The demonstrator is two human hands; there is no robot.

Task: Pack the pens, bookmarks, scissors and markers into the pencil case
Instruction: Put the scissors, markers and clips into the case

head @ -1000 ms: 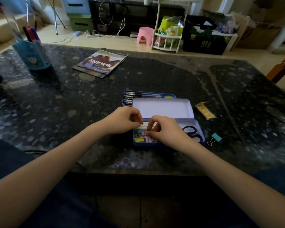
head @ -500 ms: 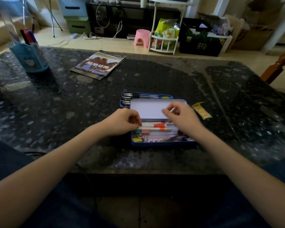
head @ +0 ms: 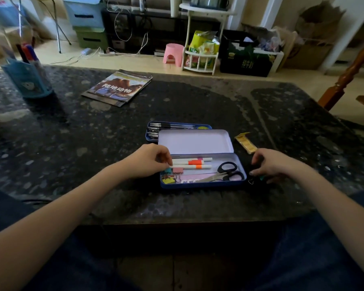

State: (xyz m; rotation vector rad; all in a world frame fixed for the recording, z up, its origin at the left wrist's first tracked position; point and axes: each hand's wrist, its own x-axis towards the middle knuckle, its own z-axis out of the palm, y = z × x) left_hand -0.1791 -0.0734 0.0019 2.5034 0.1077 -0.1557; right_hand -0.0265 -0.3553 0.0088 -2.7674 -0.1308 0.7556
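Centrally in the frame, on a dark speckled tabletop [head: 76, 143], I see the blue pencil case [head: 202, 183] lying open, its pale lid [head: 195, 141] flat behind it. Inside sit two white markers [head: 190, 164] with orange bands, black-handled scissors [head: 225, 172] at the right, coloured binder clips [head: 172, 175] at the lower left, and what may be bookmarks under the scissors, too small to tell. A second tray of pens [head: 172, 128] peeks out behind the lid.

My left hand [head: 147, 162] rests at the case's left end, fingers curled and pinching the tips of the markers. My right hand [head: 271, 164] is just right of the case, fingers bent down over a small teal clip [head: 261, 177] on the tabletop; I cannot tell whether it actually grips it.

I judge the main risks to be these: the clip could slip from a loose pinch, and the left hand could roll the markers out of line, so that the lid might not close over them. The scissor handles sit close to the right wall, and I think a hand coming in there could knock them.

For room, the tabletop is open to the left and right of the case. A yellow packet [head: 245, 143] lies just beyond the lid's right corner, and the tabletop's near edge is close below the case.
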